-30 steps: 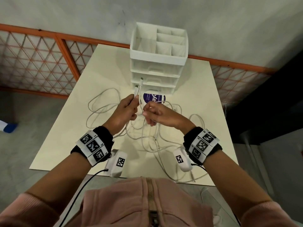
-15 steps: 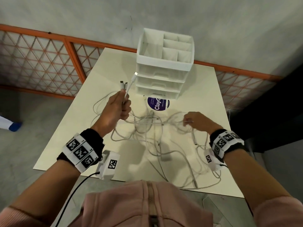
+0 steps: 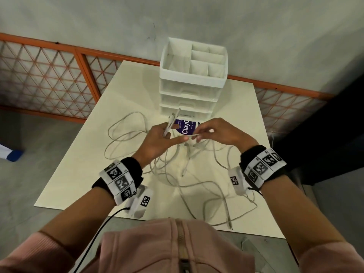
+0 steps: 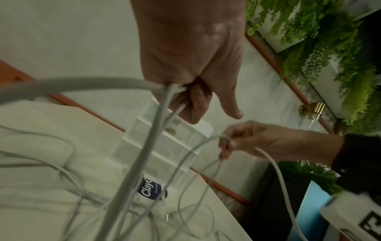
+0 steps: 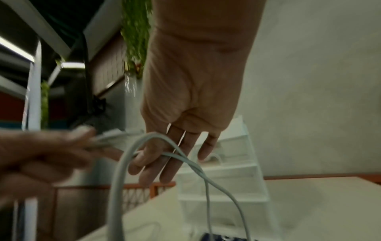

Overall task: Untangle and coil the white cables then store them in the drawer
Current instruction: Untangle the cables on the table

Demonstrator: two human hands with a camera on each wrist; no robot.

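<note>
Just in front of the drawer unit (image 3: 194,83), the white cables (image 3: 177,170) are lying in a loose tangle across the table (image 3: 78,174), loops trailing from the unit's foot toward the near edge. The left hand (image 3: 161,141) is gripping a bundle of cable ends, its fingers curled round them so the plugs (image 3: 173,117) are poking up toward the lowest drawer. The right hand (image 3: 218,133) is pinching one strand between thumb and fingertips, level with the left hand and close beside it.

Half a second ago that right hand was stretched well out to the side of the drawer unit, drawing a strand out of the heap; now it is coming back in to meet the left hand in front of the unit, and the strand it is carrying is arching in a loop between the two hands. That reads as one turn of a coil being fed over to the gathered ends, so the work seems to be shifting from pulling cables free to winding them.

Most of the cable is still sprawling on the table before the unit, round a purple sticker (image 3: 186,127) at its foot, and all the drawers are sitting closed, so storing looks some way off.
</note>
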